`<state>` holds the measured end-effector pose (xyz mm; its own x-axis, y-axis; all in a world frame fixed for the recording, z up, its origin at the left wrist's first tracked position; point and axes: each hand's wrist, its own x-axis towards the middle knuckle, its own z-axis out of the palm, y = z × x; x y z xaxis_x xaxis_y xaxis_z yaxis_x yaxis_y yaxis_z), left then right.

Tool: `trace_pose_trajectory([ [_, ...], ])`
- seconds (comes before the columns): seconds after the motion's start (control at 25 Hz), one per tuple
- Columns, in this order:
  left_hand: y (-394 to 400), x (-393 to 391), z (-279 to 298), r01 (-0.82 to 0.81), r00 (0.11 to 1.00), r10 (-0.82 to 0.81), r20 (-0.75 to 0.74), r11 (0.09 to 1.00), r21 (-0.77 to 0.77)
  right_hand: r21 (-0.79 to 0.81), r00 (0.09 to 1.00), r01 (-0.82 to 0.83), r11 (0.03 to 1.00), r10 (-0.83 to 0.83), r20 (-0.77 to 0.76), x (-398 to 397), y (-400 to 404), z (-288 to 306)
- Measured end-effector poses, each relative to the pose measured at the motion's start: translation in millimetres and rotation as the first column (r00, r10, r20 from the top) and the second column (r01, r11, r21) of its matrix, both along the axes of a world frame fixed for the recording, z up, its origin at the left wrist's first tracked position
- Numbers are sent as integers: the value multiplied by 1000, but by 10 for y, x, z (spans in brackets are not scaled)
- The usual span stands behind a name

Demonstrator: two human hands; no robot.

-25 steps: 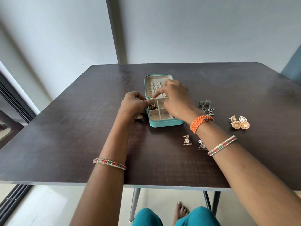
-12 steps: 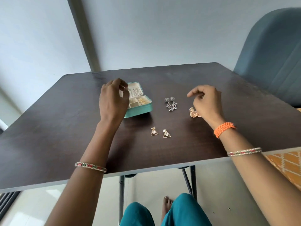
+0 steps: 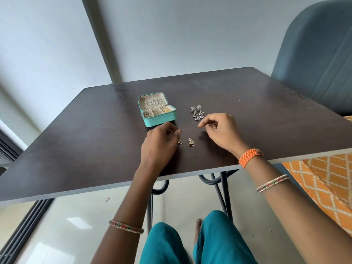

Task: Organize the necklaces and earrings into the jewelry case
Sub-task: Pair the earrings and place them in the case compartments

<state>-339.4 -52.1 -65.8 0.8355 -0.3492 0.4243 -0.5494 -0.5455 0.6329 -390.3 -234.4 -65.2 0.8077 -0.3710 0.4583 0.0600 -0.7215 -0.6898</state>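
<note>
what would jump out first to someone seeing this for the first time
The open teal case sits mid-table on the dark table, with jewelry in its lid and compartments. Right of it lies a silver earring pair, and nearer the person two triangle earrings lie between the hands. The left hand partly covers one; the right hand seems to pinch something small.

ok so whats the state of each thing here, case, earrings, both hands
jewelry case: open, lid up, pieces inside
silver earrings: loose on the table, right of the case
triangle earrings: on the table, one partly hidden by the left hand
left hand: fingers curled over a triangle earring; grip unclear
right hand: fingers curled round something small, barely visible
</note>
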Motion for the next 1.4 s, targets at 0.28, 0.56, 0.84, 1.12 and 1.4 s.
trace_pose_trajectory([
  [0.28,15,34,-45,-94,990,80,-117,988,-119,-219,993,88,972,-69,91,-17,70,44],
  [0.56,-58,-46,-16,-121,992,123,0,982,144,-207,989,40,978,-68,-134,-86,447,-20],
  [0.84,22,34,-59,34,990,-50,-131,992,-123,203,997,-77,976,80,-5,-86,418,-52],
  [1.12,179,-230,170,292,857,-484,-177,738,-608,572,955,-292,767,268,129,-280,576,261],
  [1.4,344,-527,549,284,831,-534,-156,647,-708,586,901,-430,687,371,226,-610,735,724],
])
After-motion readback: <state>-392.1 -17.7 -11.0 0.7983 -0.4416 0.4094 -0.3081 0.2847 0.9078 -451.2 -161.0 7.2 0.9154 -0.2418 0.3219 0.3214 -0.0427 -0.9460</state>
